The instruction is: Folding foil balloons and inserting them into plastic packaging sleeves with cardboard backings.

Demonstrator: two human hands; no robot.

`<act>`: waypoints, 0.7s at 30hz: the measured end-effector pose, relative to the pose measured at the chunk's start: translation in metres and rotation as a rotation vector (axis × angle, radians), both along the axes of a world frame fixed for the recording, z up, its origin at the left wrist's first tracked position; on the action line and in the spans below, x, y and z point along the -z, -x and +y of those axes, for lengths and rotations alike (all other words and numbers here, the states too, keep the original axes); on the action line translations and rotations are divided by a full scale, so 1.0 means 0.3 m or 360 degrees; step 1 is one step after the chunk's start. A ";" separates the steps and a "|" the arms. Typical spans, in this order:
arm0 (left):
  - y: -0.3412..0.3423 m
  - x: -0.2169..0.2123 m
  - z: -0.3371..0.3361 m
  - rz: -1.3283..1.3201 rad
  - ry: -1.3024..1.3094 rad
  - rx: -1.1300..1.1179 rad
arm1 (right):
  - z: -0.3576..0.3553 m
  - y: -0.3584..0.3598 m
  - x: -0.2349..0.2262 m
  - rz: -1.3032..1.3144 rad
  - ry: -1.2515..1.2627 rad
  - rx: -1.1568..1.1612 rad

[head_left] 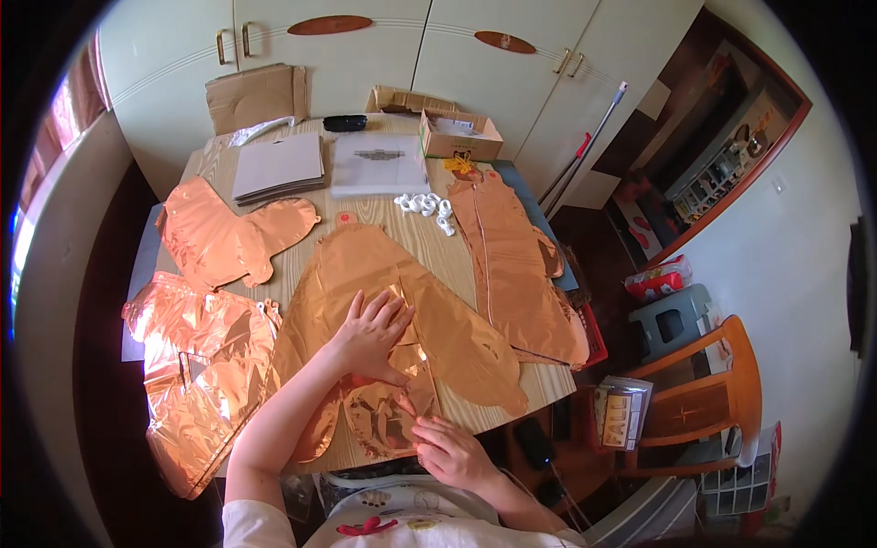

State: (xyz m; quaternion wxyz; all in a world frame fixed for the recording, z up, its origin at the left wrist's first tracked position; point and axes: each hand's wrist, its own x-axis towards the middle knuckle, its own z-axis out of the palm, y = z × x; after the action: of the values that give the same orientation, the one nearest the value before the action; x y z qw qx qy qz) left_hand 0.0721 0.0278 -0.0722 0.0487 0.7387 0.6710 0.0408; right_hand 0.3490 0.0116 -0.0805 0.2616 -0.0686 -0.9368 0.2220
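Note:
A large flat copper-coloured foil balloon (pixel 356 256) lies deflated at the middle of the table, its near part folded and crinkled. My left hand (pixel 370 333) rests on it, palm down with the fingers spread. Close to the table's front edge, my right hand (pixel 452 452) is closed, its fingertips pinching the near edge of the folded foil. The left thumb points toward that pinched spot. Exactly how much foil is between the right fingers is hidden.
More flat copper foil balloons lie at left (pixel 228 233), at near left (pixel 196 393) and at right (pixel 512 265). Behind are grey sheets (pixel 279 164), a clear plastic packet (pixel 379 164), white ribbon rolls (pixel 418 203) and a cardboard box (pixel 464 137). A wooden chair (pixel 699 402) stands right.

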 end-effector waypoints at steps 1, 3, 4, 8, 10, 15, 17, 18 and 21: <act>0.001 -0.003 -0.002 0.0001 -0.0001 0.0001 | 0.003 0.000 -0.003 -0.0014 0.0007 -0.0020; 0.003 -0.001 -0.005 -0.0024 -0.0027 -0.0004 | 0.008 0.000 -0.007 -0.0024 0.0032 -0.0052; 0.004 0.009 -0.004 -0.0050 -0.0052 -0.0012 | 0.010 0.000 -0.007 -0.0019 0.0051 -0.0065; 0.008 0.038 0.003 -0.0138 -0.0068 -0.0044 | 0.017 -0.001 -0.011 0.0002 0.0107 -0.0097; 0.003 0.029 0.002 -0.0116 -0.0062 -0.0042 | 0.018 -0.001 -0.018 -0.0012 0.0140 -0.0096; -0.013 -0.012 -0.011 -0.0002 -0.0041 -0.0027 | 0.019 -0.001 -0.035 -0.0023 0.0215 -0.0117; -0.011 -0.005 -0.012 -0.0001 -0.0055 -0.0027 | 0.035 -0.005 -0.030 -0.0026 0.0276 -0.0175; -0.011 -0.007 -0.012 0.0001 -0.0048 -0.0026 | 0.047 -0.009 -0.040 -0.0056 0.0417 -0.0179; -0.009 -0.014 -0.011 0.0008 -0.0034 -0.0021 | 0.119 -0.005 -0.075 -0.0020 0.0583 -0.0208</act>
State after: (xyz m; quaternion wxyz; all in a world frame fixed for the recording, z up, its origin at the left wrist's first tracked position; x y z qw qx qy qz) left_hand 0.0748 0.0244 -0.0681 0.0389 0.7349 0.6755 0.0464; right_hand 0.3504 0.0474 -0.0580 0.2238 -0.0554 -0.8848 0.4050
